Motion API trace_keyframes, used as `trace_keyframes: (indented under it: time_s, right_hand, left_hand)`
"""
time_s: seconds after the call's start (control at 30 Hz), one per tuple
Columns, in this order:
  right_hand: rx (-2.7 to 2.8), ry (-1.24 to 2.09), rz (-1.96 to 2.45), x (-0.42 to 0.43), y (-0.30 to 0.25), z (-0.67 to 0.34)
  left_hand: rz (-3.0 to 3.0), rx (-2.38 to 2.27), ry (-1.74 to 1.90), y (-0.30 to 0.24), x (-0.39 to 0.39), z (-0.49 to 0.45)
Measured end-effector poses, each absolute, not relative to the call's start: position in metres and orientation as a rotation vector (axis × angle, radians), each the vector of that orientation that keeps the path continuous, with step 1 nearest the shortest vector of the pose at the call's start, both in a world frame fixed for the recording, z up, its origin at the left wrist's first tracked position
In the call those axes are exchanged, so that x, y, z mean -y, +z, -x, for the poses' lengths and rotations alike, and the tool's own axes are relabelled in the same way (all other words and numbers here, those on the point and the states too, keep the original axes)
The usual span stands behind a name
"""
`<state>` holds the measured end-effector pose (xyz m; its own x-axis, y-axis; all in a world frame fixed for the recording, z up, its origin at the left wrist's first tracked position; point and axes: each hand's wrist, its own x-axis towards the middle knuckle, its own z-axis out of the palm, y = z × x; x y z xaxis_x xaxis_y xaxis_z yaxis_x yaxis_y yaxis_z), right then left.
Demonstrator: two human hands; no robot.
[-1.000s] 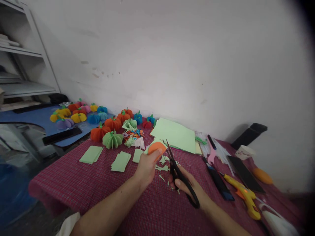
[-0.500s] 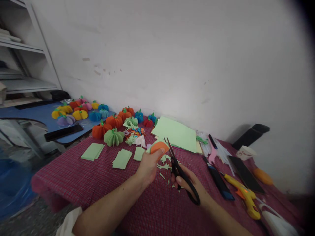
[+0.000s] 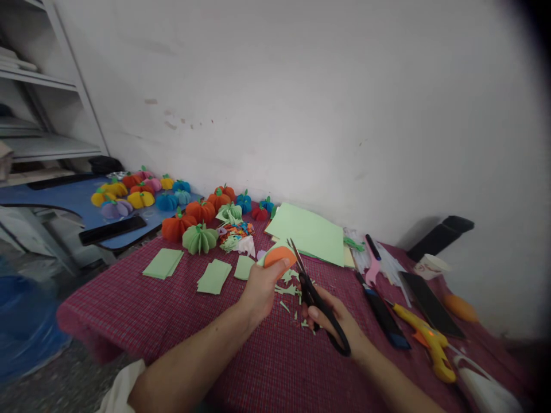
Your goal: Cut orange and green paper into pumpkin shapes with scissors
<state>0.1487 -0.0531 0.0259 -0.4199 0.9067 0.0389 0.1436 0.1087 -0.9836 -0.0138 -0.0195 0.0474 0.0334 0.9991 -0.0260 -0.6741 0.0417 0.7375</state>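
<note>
Between its thumb and fingers, my left hand pinches a rounded orange paper piece laid against light green paper. My right hand is wrapped round the handles of black-handled scissors. Their slightly parted blades point up and away, with the tips at the right edge of the orange piece. Whether the blades are cutting into the paper I cannot tell. Light green paper scraps lie on the cloth beneath and between my hands.
Green paper stacks lie left on the checked tablecloth. Behind them stand several paper pumpkins. Large green sheets rest near the wall. At right are a utility knife, a yellow glue gun and a paper cup.
Almost nothing differs. Both hands keep their hold on paper and scissors, and the view has shifted very slightly.
</note>
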Motion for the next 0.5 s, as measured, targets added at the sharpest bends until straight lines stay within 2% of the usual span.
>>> trace_keyframes:
  time_s: [0.5]
  right_hand:
    - [1.725, 1.302, 1.103, 0.0554, 0.0338, -0.1464]
  left_hand:
    - [-0.585, -0.694, 1.436, 0.0459, 0.0179, 0.0135]
